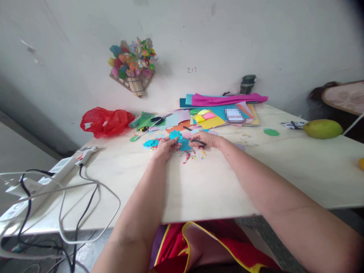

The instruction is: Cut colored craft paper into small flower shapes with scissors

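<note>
Blue paper piece: your blue paper piece [184,144] sits low over the desk [199,185], near its far middle, between your two hands.
Left hand: your left hand [165,146] closes its fingers [174,140] on the left edge of the blue paper piece.
Right hand: your right hand [207,139] is closed around a thin dark tool [196,141], its tip lying against the blue paper piece; what kind of tool it is cannot be told.
Scraps: small coloured paper scraps [193,155] lie on the desk just below the blue paper piece.
Blue cutouts: flower-like blue cutouts [150,143] lie just left of your left hand.
Scissors: black-handled scissors [159,120] rest behind your hands, on loose sheets.
Paper stack: a coloured paper stack [224,108] lies at the desk's far edge, a pink sheet on top.
Green disc: a green paper disc [271,132] lies to the right, apart from your right hand.
Fruit: a green fruit [322,129] sits well to the right.
Red bag: a red plastic bag [104,121] lies at the far left, by the wall.
Glue gun: a white glue gun [85,153] lies at the left edge, cables [85,197] hanging below it.
Wall piece: a paper flower bouquet [132,64] hangs on the wall above.
</note>
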`<state>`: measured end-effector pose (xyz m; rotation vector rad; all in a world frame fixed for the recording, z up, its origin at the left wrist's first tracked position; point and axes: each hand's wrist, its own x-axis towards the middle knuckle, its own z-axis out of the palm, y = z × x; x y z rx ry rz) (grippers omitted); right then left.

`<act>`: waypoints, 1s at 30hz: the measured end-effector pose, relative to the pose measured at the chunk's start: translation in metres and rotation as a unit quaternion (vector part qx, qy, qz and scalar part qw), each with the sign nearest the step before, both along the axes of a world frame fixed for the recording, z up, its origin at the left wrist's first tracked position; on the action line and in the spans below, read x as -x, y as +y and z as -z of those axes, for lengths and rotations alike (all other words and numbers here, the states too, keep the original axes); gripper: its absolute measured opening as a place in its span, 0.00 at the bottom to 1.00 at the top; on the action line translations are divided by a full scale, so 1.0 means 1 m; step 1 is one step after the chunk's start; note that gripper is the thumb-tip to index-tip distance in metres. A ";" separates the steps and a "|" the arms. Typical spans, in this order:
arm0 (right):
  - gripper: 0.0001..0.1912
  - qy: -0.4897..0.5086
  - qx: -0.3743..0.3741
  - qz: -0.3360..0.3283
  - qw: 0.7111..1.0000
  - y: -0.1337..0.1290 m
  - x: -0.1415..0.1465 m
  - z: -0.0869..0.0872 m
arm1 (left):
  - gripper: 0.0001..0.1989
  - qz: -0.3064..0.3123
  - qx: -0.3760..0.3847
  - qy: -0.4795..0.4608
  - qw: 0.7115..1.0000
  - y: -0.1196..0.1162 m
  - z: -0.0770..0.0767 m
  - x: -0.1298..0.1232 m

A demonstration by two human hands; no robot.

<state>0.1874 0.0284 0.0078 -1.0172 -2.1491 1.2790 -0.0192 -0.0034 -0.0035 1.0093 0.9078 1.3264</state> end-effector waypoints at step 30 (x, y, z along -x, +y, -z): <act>0.15 0.024 0.008 0.015 1.000 0.001 0.002 -0.001 | 0.08 0.017 0.000 -0.014 1.000 0.003 0.004 0.004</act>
